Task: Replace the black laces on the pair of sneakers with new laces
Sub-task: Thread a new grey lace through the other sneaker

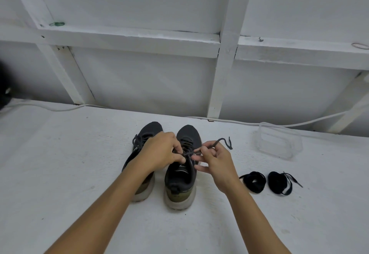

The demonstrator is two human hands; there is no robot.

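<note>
You work the old black lace (217, 141) loose from the right-hand sneaker (182, 176), which stands toe-away beside its mate, the left-hand sneaker (142, 146), near the middle of the white work surface (60, 174). Your right hand (214, 161) pinches the lace between thumb and forefinger, its free end curling up and off to the right; your left hand (162, 150) curls its fingers over the eyelet rows and appears to hold the lace or tongue at the crossing, though the exact grip is hidden under the knuckles. The step in hand looks like unthreading, with the other shoe laced and waiting. To do it well, steady the upper with the left hand and draw the lace out along the line of each eyelet, one crossing at a time, rather than yanking the whole length, so the tip does not snag. Two coiled new laces (253, 182) and (279, 183) lie just to the right of the shoes, well within reach; keep the pulled lace from falling among them. A clear plastic container (279, 144) sits farther right near the back, and a white cable (229, 122) runs along the foot of the white framed wall (149, 82). Open room lies to the left and in front of the shoes for laying the old lace aside.
</note>
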